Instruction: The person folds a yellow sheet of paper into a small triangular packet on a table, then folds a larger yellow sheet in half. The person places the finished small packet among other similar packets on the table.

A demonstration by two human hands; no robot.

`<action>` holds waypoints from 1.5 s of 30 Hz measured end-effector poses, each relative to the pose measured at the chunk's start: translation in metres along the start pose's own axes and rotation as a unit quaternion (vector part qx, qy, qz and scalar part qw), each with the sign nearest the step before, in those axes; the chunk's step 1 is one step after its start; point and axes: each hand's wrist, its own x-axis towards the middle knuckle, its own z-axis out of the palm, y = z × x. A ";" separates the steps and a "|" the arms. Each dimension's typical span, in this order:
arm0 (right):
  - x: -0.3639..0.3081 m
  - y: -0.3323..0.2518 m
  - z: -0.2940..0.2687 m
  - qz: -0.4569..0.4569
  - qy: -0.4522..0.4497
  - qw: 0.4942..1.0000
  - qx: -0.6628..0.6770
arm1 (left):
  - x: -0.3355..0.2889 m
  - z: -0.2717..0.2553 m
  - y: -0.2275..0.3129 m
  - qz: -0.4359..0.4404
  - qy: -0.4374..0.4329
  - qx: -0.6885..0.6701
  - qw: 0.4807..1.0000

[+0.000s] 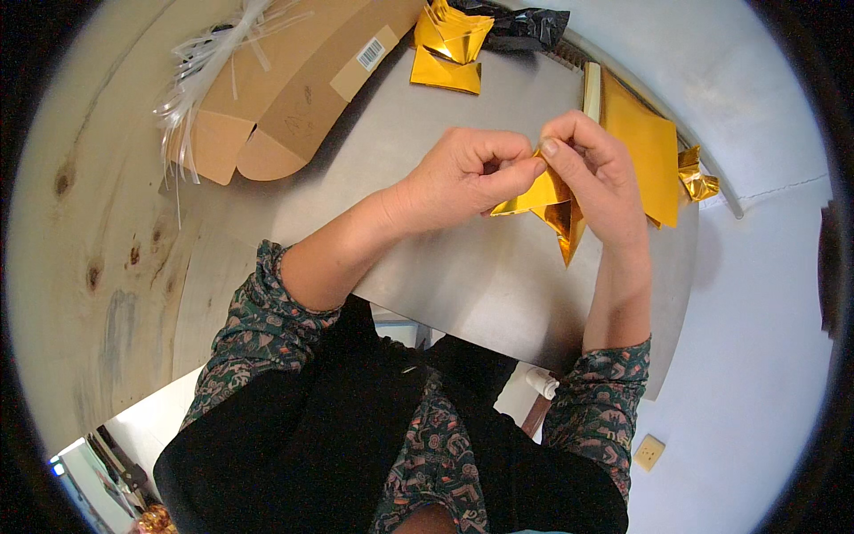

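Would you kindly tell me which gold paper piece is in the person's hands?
The pointed piece, pinched by the left hand and right hand; the others, including the far stack and large sheet, lie unheld.

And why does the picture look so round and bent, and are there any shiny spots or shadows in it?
Head view: the wide fisheye lens bends straight edges and leaves the corners black; head view again: bright glints on the folded foil, and a dark shadow on the table along the box.
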 end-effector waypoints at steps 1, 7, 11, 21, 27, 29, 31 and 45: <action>-0.001 0.000 -0.001 0.003 0.001 1.000 -0.002 | 0.000 0.000 0.000 0.005 -0.007 -0.011 1.000; -0.001 0.003 -0.002 -0.009 0.012 1.000 -0.007 | 0.000 -0.006 0.000 -0.016 -0.055 -0.017 0.998; 0.000 0.006 -0.003 -0.010 0.037 0.999 -0.018 | 0.001 -0.009 -0.002 -0.009 -0.068 -0.010 0.998; 0.001 0.008 -0.013 -0.008 0.045 0.999 -0.016 | 0.002 -0.015 0.002 -0.020 -0.081 0.039 0.996; 0.001 0.008 -0.013 -0.010 0.049 0.999 -0.016 | 0.002 -0.015 0.005 -0.021 -0.070 0.011 0.997; 0.001 0.007 -0.014 -0.010 0.052 0.998 -0.015 | 0.002 -0.015 0.007 -0.035 -0.069 0.009 0.997; 0.002 0.008 -0.013 -0.019 0.055 0.998 -0.012 | 0.000 -0.017 0.009 -0.046 -0.072 0.028 0.996; 0.002 0.007 -0.005 0.001 0.032 0.999 -0.043 | 0.005 -0.024 -0.001 -0.002 -0.072 0.022 0.997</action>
